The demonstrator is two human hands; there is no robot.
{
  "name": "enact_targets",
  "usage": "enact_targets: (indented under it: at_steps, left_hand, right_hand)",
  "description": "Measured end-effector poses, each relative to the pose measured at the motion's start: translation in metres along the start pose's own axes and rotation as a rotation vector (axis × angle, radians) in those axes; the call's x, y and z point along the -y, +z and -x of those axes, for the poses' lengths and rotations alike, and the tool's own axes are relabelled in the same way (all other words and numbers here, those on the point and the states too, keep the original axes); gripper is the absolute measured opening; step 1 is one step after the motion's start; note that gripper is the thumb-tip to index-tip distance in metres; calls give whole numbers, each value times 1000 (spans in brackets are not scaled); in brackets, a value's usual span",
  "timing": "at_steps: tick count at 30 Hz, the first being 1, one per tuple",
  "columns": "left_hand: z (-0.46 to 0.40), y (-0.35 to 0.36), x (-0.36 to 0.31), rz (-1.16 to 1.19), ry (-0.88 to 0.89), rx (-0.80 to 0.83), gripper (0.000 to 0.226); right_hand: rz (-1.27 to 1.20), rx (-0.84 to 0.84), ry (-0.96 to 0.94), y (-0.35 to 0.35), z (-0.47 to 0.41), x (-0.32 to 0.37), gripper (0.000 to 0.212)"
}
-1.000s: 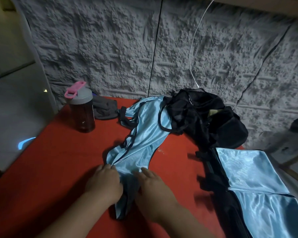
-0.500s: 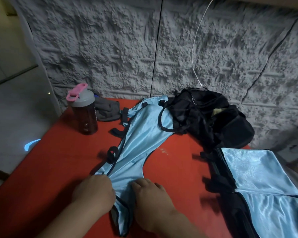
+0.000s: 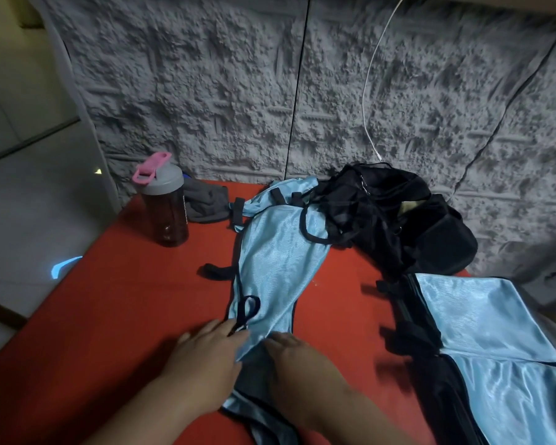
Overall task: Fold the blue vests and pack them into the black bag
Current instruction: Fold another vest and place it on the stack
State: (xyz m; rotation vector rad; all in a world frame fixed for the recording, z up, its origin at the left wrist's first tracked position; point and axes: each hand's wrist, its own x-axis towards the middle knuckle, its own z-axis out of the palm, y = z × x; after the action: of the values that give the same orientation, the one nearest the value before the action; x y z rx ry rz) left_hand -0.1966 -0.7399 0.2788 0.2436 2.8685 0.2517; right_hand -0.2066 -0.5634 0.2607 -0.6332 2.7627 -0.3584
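While both hands, left [image 3: 206,358] and right [image 3: 297,361], press flat-fingered on its near end, the blue vest [image 3: 276,268] stretches lengthwise straight away toward the black bag [image 3: 398,216].

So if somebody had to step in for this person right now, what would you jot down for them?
Left hand: fingers flat on the near end of the blue vest, beside a black strap loop; holding nothing.
Right hand: also resting flat on the vest's near end.
That vest lies stretched out lengthwise on the red table, its far end reaching the black bag by the wall.
More blue vests lie at the right edge of the table.
Done: one vest laid out and being smoothed. Whether anything is in the bag cannot be seen.
Left: fold this vest, fold the others, pack them all.
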Motion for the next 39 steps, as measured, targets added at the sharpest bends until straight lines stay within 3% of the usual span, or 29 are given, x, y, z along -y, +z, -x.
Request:
enact_targets:
  at_steps: [3,8,12,17,21,23,26,28,30,32,36,39]
  left_hand:
    - [-3,2,8,-55,-126,-31,52]
    - [-2,-5,19,-148,-302,34,51]
    - [2,-13,22,-180,-387,84,51]
    - [8,-18,23,-196,-467,215,35]
    - [14,-32,20,-178,-455,293,32]
    - [14,-35,22,-100,-413,159,18]
    - [5,-24,27,-47,-252,-92,18]
    - [0,-13,28,25,-92,-127,20]
    - [-3,-7,28,111,-32,-15,45]
    - [-4,-4,30,57,-47,74,59]
    - [-4,4,40,-171,-200,209,58]
    - [0,-4,39,-337,-159,302,47]
  right_hand:
    - [7,80,36,0,2,1,57]
    - [84,153,140,-3,-3,2,81]
    - [105,150,168,-2,-3,2,81]
    - [104,136,94,-1,4,10,78]
    - [95,142,129,-3,11,19,63]
    - [129,174,193,-12,14,20,51]
    - [145,163,274,-23,18,18,41]
    - [123,141,319,-22,19,16,40]
    - [115,150,367,-18,16,14,46]
    - [98,161,437,-13,11,7,59]
    - [69,159,538,-10,0,-14,85]
    - [17,123,595,-12,-6,-26,88]
